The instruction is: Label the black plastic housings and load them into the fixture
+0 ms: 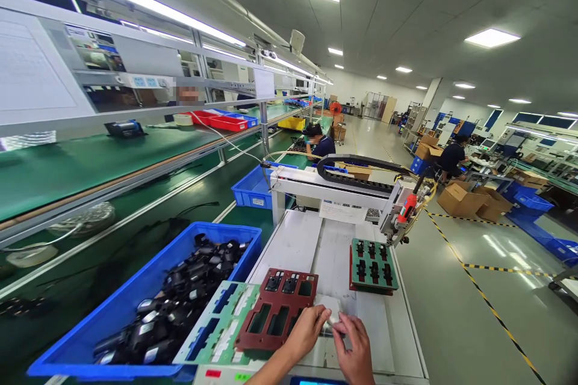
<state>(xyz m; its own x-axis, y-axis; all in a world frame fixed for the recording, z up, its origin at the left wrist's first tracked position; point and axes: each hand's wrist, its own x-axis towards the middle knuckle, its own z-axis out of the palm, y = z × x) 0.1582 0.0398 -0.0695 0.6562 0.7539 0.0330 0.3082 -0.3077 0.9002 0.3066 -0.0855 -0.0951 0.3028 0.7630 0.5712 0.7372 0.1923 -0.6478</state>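
A whitish translucent packet (333, 308) is located in front of the wearer, just above the white machine bed (334, 246) and partly covered by fingers; its contents cannot be determined. The left hand (307, 329) holds it at its near left edge, thumb and forefinger pinched together. The right hand (354, 343) meets its right edge, fingertips narrowly spaced; whether they are closed on it cannot be told.

Immediately left lies a red-brown plate (280, 299) with rectangular openings, black parts seated in two of the upper ones. It overlaps a pale green plate (220, 320). Farther left, a blue bin (126, 304) contains a loose heap of black parts (180, 295).

On the bed, beyond the right hand, stands a green-topped fixture (366, 259) bearing six black parts in two rows. A gantry beam (293, 181) spans the rear, with a red tool body (407, 207) at its right end. Behind it, a co-worker (324, 147) in a dark top sits bent forward
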